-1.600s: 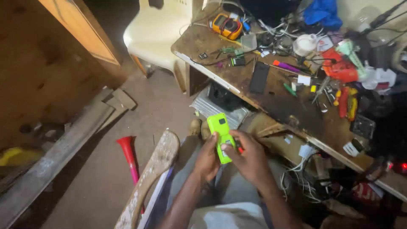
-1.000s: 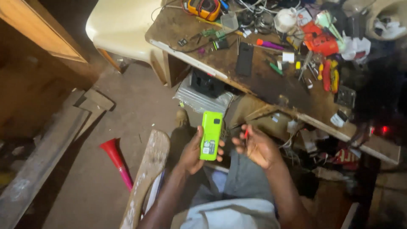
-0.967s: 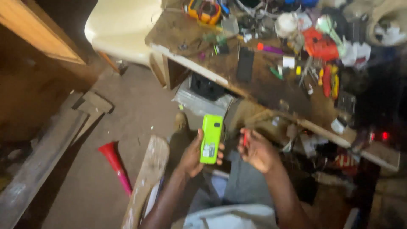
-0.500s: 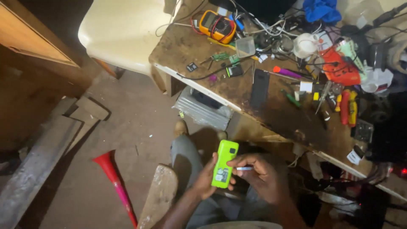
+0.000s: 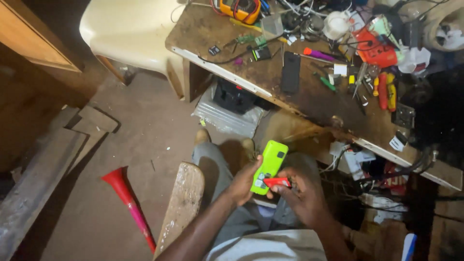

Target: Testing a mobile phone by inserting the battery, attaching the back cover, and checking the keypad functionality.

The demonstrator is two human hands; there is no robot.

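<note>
Red tool (image 5: 277, 182) now against green phone (image 5: 268, 166)

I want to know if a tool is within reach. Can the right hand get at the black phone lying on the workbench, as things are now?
Probably not at once. The right hand is busy holding a small red tool against the green phone. The black phone lies uncovered on the workbench, so the way looks free.

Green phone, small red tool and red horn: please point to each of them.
green phone (image 5: 270, 162), head view, upper back.
small red tool (image 5: 277, 182), head view, middle of handle.
red horn (image 5: 126, 197), head view, tube.
</note>
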